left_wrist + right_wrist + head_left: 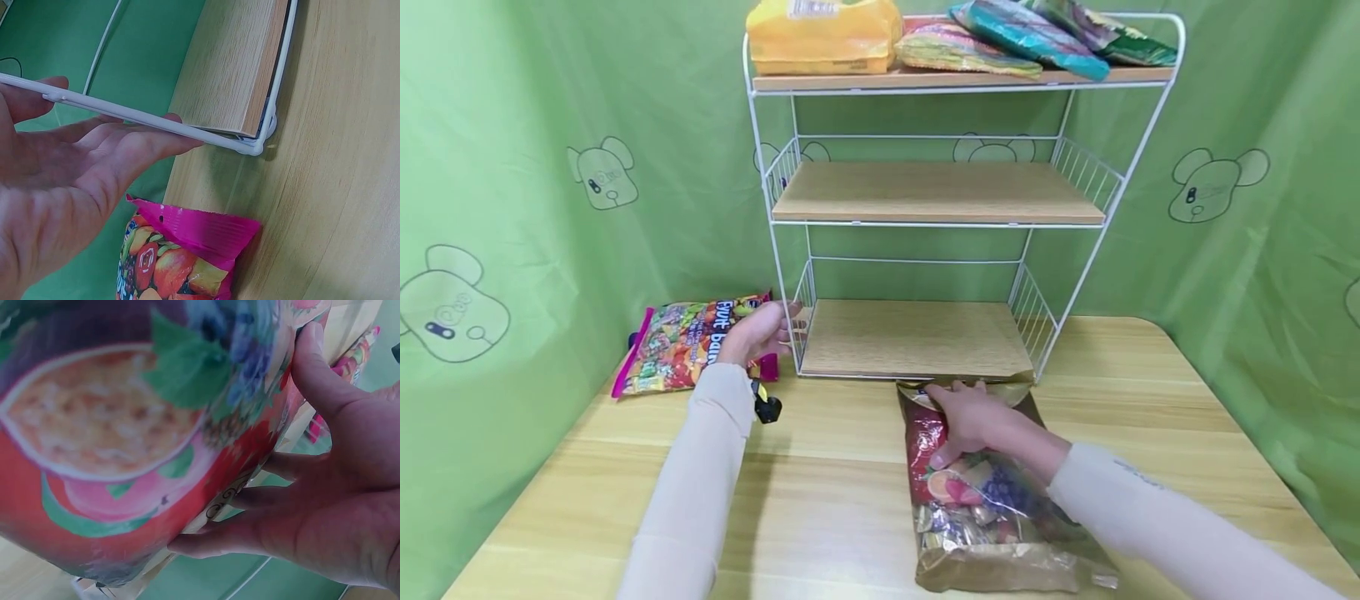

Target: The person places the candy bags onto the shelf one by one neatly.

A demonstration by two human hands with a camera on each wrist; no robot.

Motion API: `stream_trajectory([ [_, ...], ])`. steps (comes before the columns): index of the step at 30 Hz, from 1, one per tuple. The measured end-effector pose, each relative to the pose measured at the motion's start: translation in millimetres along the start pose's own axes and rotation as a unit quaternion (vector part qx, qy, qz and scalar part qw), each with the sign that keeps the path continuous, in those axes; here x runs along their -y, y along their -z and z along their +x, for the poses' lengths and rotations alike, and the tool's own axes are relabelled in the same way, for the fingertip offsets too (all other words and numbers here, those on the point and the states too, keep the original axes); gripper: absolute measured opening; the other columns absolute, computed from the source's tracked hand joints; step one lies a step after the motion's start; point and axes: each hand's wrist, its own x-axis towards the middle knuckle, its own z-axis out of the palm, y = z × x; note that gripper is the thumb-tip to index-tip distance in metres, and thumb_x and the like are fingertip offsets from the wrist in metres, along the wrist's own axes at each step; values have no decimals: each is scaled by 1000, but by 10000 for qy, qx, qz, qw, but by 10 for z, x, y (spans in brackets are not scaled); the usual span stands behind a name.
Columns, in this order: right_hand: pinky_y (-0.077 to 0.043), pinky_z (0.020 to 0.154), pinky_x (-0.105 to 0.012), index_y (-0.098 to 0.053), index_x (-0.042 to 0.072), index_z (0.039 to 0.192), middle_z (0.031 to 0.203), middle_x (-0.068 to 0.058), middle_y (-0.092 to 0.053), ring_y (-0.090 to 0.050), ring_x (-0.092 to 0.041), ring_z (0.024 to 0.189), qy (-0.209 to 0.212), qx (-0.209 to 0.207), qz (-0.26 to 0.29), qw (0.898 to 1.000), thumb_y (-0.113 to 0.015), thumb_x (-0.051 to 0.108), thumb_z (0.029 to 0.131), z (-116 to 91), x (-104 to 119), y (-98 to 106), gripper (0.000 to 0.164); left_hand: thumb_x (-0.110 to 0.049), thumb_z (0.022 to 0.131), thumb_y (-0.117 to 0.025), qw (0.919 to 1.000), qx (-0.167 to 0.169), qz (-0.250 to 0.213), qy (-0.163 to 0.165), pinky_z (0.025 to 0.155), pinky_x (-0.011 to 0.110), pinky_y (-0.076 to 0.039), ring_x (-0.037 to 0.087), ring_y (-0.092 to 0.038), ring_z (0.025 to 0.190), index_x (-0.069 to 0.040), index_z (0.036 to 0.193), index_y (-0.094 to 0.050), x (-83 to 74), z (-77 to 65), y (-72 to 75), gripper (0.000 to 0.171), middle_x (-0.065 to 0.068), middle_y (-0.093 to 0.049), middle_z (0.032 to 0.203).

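Observation:
In the head view my left hand (pixel 763 329) is at the lower left post of a white wire shelf rack (pixel 777 267). Its palm is turned up in the left wrist view, with the extended fingers (pixel 150 145) passing behind the post. Beside that hand lies a pink-edged bag of fruit candy (pixel 677 346). My right hand (pixel 973 421) rests on the upper part of a brown and red candy bag (pixel 970 558), flat on the table in front of the rack. In the right wrist view its thumb (pixel 309 353) and fairly straight fingers touch this bag, spread apart.
The rack's top board holds a yellow package (pixel 823 42), a colourful bag (pixel 962 50), a blue bag (pixel 1030 35) and a green-and-purple bag (pixel 1138 47). Below are a middle board (pixel 940 192) and a bottom board (pixel 917 337). Green curtains (pixel 1225 250) surround the wooden table (pixel 820 500).

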Motion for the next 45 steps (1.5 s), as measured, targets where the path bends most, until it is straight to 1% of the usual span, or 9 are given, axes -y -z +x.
stream_trajectory([
  [4, -27, 110, -79, -31, 14, 159, 159, -33, -28, -23, -63, 143, 8, -23, 14, 10000, -92, 46, 66, 105, 144, -4, 116, -26, 109, -38, 10000, 22, -73, -36, 66, 26, -44, 11, -36, 63, -6, 134, -43, -6, -3, 7, 32, -6, -39, 71],
  [13, -27, 110, -79, -31, 17, 159, 160, -30, -29, -24, -59, 145, 70, -80, 114, 9999, -92, 47, 66, 268, 294, -30, 116, -25, 110, -36, 9998, 55, -201, 42, 91, 40, -49, 11, -37, 62, -4, 138, -42, 9, -6, 3, 36, -7, -33, 64],
  [19, -21, 113, -79, -31, 18, 160, 161, -30, -26, -18, -60, 147, 6, -120, 377, 9992, -91, 44, 69, 298, 307, -33, 112, -25, 109, -38, 9999, 28, -101, 46, 82, 35, -51, 11, -43, 65, -6, 132, -43, -12, 0, -17, 30, -1, -45, 80],
  [25, -18, 115, -77, -27, 20, 161, 163, -29, -23, -16, -59, 147, -26, -133, 529, 9985, -91, 43, 69, 299, 302, -36, 114, -24, 109, -37, 9999, 37, -77, 55, 79, 33, -50, 11, -40, 63, -4, 137, -40, 3, 13, -16, 35, -5, -41, 73],
  [30, -16, 116, -77, -20, 21, 163, 163, -30, -18, -15, -60, 147, 53, -94, 695, 9975, -89, 45, 71, 272, 248, -44, 118, -23, 109, -37, 10000, 90, -7, -5, 82, 36, -51, 11, -47, 68, -10, 117, -46, 30, 52, -17, 19, -6, -41, 75],
  [34, -17, 115, -78, -14, 22, 164, 164, -29, -18, -16, -56, 149, 138, -84, 829, 9964, -88, 49, 73, 241, 186, -39, 120, -24, 110, -35, 9998, 169, -109, -12, 77, 33, -47, 11, -39, 64, -14, 107, -44, 36, 67, -24, 14, -7, -37, 72],
  [37, -21, 115, -76, -10, 19, 164, 165, -28, -18, -17, -53, 150, 155, -136, 957, 9952, -86, 50, 75, 218, 139, -24, 121, -24, 110, -35, 9997, 160, -191, 16, 77, 33, -45, 12, -35, 64, -11, 115, -44, 27, 62, -29, 17, -5, -35, 73],
  [42, -31, 117, -67, -10, 9, 163, 162, -29, -27, -28, -50, 148, 288, -423, 1058, 9931, -83, 49, 81, 179, 39, 55, 117, -23, 109, -37, 9999, 31, -120, 43, 88, 40, -51, 12, -45, 67, -2, 139, -39, -5, 34, -20, 37, -2, -45, 81],
  [45, -34, 116, -64, -17, 1, 160, 157, -31, -34, -36, -51, 143, 336, -583, 1054, 9921, -81, 44, 84, 142, -53, 123, 109, -23, 109, -37, 9999, 25, -70, 68, 84, 37, -52, 10, -47, 66, -1, 143, -38, -14, 32, -12, 40, -1, -48, 82],
])
